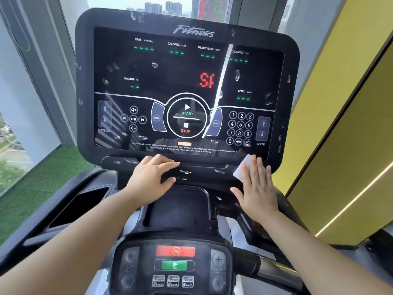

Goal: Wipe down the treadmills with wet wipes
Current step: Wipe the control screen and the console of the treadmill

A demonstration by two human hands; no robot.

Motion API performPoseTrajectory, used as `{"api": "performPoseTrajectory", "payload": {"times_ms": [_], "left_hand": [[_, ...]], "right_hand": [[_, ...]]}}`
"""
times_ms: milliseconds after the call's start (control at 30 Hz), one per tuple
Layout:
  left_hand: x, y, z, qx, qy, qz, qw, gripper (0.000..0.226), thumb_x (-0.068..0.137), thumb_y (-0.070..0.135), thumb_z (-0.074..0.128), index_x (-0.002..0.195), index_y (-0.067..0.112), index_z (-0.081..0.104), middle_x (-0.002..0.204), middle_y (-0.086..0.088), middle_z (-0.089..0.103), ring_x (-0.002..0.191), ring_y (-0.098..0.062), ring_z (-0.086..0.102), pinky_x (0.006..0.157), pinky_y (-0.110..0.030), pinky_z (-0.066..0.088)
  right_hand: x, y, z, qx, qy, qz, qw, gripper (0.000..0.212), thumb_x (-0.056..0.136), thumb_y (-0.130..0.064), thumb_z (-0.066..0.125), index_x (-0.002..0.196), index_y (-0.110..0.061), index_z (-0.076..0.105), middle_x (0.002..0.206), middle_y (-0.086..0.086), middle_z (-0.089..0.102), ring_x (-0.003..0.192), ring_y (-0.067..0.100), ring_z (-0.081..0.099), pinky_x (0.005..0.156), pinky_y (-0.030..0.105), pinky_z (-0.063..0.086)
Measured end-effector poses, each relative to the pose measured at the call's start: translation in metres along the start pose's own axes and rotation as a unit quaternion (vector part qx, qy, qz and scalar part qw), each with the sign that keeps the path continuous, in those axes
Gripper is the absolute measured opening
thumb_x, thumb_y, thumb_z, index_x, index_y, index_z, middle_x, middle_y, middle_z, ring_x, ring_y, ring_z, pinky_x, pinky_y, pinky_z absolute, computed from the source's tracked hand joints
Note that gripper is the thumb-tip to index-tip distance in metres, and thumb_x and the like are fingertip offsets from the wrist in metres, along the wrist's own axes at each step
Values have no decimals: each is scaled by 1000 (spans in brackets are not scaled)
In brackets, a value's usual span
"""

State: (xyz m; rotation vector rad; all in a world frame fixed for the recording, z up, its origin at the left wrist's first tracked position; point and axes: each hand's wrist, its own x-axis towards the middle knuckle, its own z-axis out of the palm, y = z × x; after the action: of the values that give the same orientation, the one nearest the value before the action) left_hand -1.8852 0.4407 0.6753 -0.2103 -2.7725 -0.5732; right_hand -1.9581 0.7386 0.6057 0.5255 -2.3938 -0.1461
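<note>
While droplets (237, 74) are showing across the glossy black treadmill console (170, 67), a thin white wet wipe (242, 166) is being pressed against its lower right corner by the right hand (257, 188), grip flat, fingers straight. The left hand (153, 175), grip relaxed and holding nothing, is being rested on the matte ledge (119, 161); most wiping is being judged undone.

You had before you one black glossy-screened treadmill console (187, 67) and one white rectangular wet wipe (241, 168). Two bare hands showed: your left hand (152, 173) and your right hand (258, 188). Below sat one red stop bar (175, 251), one green go button (174, 265) and three pale speed-preset keys (173, 281). The screen's keypad held ten round number keys (240, 124).
</note>
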Motion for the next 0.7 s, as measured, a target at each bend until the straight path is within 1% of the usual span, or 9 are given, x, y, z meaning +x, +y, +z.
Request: {"api": "performPoseTrajectory", "payload": {"times_ms": [100, 167, 233, 367, 433, 500, 567, 633, 700], "left_hand": [[-1, 0, 1, 1, -2, -2, 1000, 54, 77, 43, 46, 127, 27, 61, 121, 7, 58, 110, -25, 47, 94, -24, 29], [-1, 0, 1, 1, -1, -1, 1000, 55, 76, 42, 46, 127, 26, 61, 120, 6, 58, 110, -26, 48, 95, -26, 31], [-1, 0, 1, 5, -2, 1, 1000, 55, 77, 42, 46, 127, 26, 61, 120, 6, 59, 110, -26, 48, 96, -28, 32], [0, 0, 0, 11, -8, -3, 1000, 50, 82, 43, 51, 129, 27, 59, 121, 7, 57, 111, -24, 47, 96, -26, 31], [1, 1, 0, 11, -9, -7, 1000, 55, 78, 45, 47, 128, 27, 59, 120, 7, 57, 110, -24, 47, 95, -25, 31], [2, 1, 0, 8, -9, -11, 1000, 57, 75, 46, 45, 126, 28, 61, 118, 7, 58, 108, -24, 47, 95, -26, 32], [2, 1, 0, 4, -8, -14, 1000, 52, 78, 44, 49, 125, 27, 62, 117, 6, 58, 106, -24, 48, 95, -28, 34], [1, 0, 1, 3, -7, -12, 1000, 45, 83, 39, 56, 126, 27, 61, 118, 6, 58, 107, -25, 48, 96, -29, 34], [0, -1, 1, 3, -7, -9, 1000, 49, 80, 41, 52, 126, 27, 61, 118, 6, 58, 108, -24, 48, 96, -27, 33]], "right_hand": [[9, -15, -1, -14, 9, -13, 1000, 74, 98, -57, 9, 146, -1, 15, 158, 19, -10, 146, 31, -11, 118, 46, -6], [18, -26, -4, -18, 7, -29, 999, 72, 96, -56, 15, 147, -4, 15, 156, 20, 5, 146, 31, -10, 118, 47, -6], [19, -25, -5, -19, -1, -49, 999, 69, 98, -54, 12, 147, -6, 18, 154, 19, 12, 146, 31, -9, 118, 47, -4], [5, 9, 2, -22, -13, -69, 997, 69, 98, -55, 4, 142, -6, 26, 158, 13, -1, 147, 28, -9, 117, 46, -3], [3, 11, 0, -28, -13, -61, 998, 71, 98, -56, 4, 143, -6, 24, 158, 16, 0, 146, 31, -8, 117, 46, -2], [13, -6, -6, -35, -4, -65, 997, 73, 95, -59, 10, 145, -7, 20, 156, 18, 9, 146, 33, -6, 117, 48, -5], [25, -29, -10, -44, 5, -85, 995, 76, 91, -60, 18, 147, -8, 14, 155, 16, 11, 146, 33, -8, 116, 50, -5], [31, -38, -10, -55, 12, -107, 993, 77, 91, -59, 21, 148, -9, 12, 157, 15, 9, 146, 32, -6, 116, 51, -4], [27, -26, -4, -59, 28, -145, 987, 73, 93, -57, 23, 149, -10, 14, 160, 11, 1, 147, 29, -6, 117, 49, -2]]}}
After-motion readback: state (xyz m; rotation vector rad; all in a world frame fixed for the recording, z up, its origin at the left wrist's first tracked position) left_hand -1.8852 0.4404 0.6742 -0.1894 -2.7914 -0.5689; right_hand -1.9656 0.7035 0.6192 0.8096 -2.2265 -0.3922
